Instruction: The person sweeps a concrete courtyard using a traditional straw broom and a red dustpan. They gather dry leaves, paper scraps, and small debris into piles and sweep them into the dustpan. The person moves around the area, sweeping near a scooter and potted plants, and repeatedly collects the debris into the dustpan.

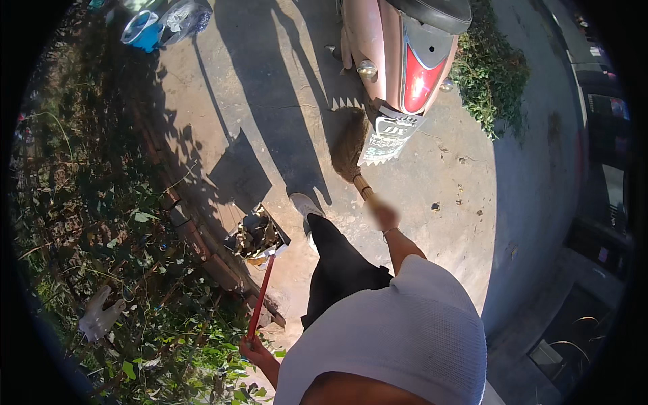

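Note:
My left hand [254,351] is closed round the upper end of a long red handle [263,297]. That handle leads down to a dustpan [283,235] heaped with dry brown leaves [258,233], low beside the brick edging. My right hand [385,216], partly blurred, grips the handle of a straw broom [363,187]. The broom's brown bristles [347,145] spread over the concrete, right beside the rear number plate [391,138] of a parked scooter [378,47].
A brick edging [196,236] borders leafy plants [148,270] on the left, where a plastic bag [101,314] hangs. A blue bucket [140,30] and a clear bag [183,20] stand far left. Dry leaves [435,206] dot the concrete. A bush [493,74] grows by the right wall [540,135].

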